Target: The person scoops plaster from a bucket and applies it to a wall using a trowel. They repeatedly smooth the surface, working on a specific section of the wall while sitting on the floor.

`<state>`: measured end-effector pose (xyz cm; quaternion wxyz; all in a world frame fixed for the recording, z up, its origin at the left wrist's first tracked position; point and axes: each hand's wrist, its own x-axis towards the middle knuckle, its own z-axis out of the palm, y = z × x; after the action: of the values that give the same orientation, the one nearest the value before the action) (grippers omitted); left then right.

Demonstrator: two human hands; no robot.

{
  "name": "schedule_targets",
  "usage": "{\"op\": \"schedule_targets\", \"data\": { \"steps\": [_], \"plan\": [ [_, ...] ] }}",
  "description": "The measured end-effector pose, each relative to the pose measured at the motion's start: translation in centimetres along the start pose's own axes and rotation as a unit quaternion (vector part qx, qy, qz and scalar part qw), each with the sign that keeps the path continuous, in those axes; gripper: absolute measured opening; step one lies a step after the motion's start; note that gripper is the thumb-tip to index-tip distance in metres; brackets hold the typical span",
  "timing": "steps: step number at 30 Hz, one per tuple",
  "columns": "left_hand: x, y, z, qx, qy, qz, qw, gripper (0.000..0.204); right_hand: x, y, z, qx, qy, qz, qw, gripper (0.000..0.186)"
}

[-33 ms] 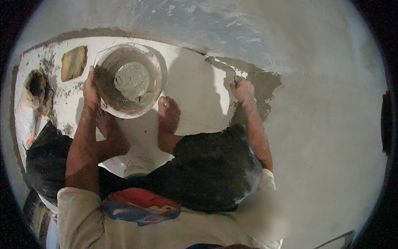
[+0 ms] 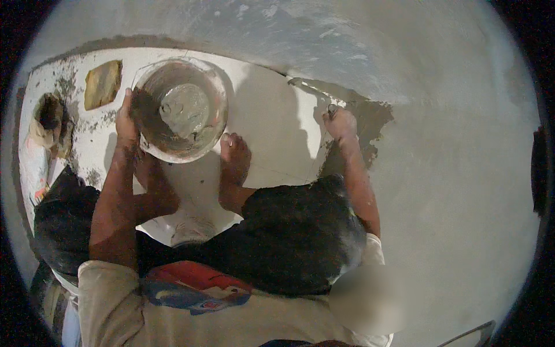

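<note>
A worker's left hand point(image 2: 126, 124) rests along the outer side of a round bucket point(image 2: 221, 113), which stands just right of that hand with wet grey mix point(image 2: 188, 107) inside; how far its fingers close cannot be told. The right hand point(image 2: 342, 124) is curled tight around a dark-handled tool point(image 2: 331, 108), beside a damp grey patch point(image 2: 373, 118). A yellowish-brown slab point(image 2: 103, 85) lies beyond the left hand.

Pale floor point(image 2: 269, 115) with yellowish block point(image 2: 103, 85), open bag point(image 2: 43, 136), dark spatters point(image 2: 66, 87)
</note>
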<state>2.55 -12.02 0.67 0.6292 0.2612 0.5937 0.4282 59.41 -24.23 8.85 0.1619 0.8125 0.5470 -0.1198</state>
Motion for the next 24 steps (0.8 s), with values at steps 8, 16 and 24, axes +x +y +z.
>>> {"op": "schedule_targets", "data": {
  "steps": [8,16,24],
  "plan": [
    [0.5,-1.4,-0.3,-0.011,0.028,-0.01,1.0,0.077,6.6,3.6,0.3,-0.069,-0.058,0.003,0.996,0.047],
    [1.8,-2.0,-1.6,0.031,0.03,0.029,0.999,0.077,6.2,2.7,-5.2,-0.047,-0.063,-0.016,0.997,0.05],
    [2.2,-1.8,-1.6,0.041,0.065,0.002,0.997,0.076,2.3,5.5,-2.3,-0.079,-0.001,0.025,0.997,0.047]
  ]
}}
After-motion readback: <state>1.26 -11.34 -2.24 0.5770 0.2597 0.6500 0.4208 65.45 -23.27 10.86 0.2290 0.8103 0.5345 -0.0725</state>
